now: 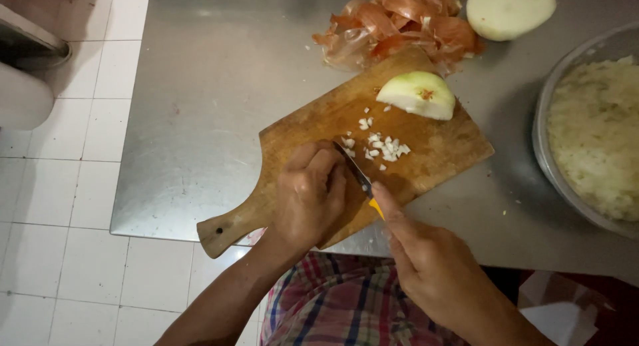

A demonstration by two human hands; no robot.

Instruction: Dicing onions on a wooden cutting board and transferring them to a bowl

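A wooden cutting board with a handle lies on a steel table. My right hand grips a small knife with a yellow handle, forefinger along its back, blade angled toward the board's middle. My left hand rests curled on the board beside the blade; whatever lies under its fingers is hidden. A little heap of chopped onion bits sits just past the knife tip. A peeled onion half lies cut face up at the board's far end.
Onion skins are piled behind the board, with a peeled onion half beside them. A metal bowl full of chopped onion stands at the right. The steel table ends at my left over white floor tiles.
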